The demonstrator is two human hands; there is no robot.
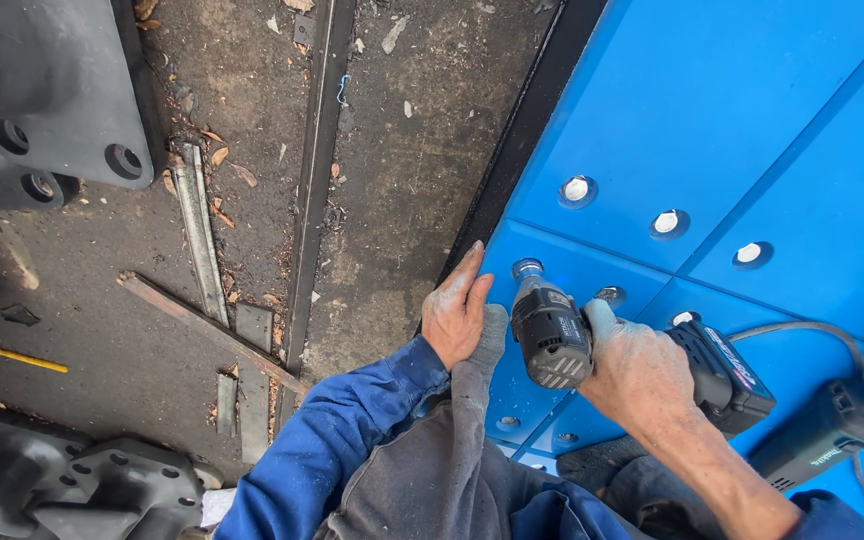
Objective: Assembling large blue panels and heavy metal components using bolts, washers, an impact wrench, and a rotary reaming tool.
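Your left arm wears a bright blue long sleeve [327, 450], creased and reaching to the wrist. Your left hand [455, 315] and right hand [635, 372] are bare and dusty. Your right forearm is bare, with blue cloth at the elbow, perhaps a pushed-up sleeve. Grey trousers [432, 470] cover your legs.

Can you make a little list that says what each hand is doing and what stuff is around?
Right hand: holds a black cordless driver, its tip in a hole of the blue panel
Left hand: rests flat on the panel's edge
Bolts: three shiny ones sit in panel holes
Second tool: corded grinder lies on the panel, right
Ground: dirty concrete with metal strips
Grey parts: metal brackets with holes, left
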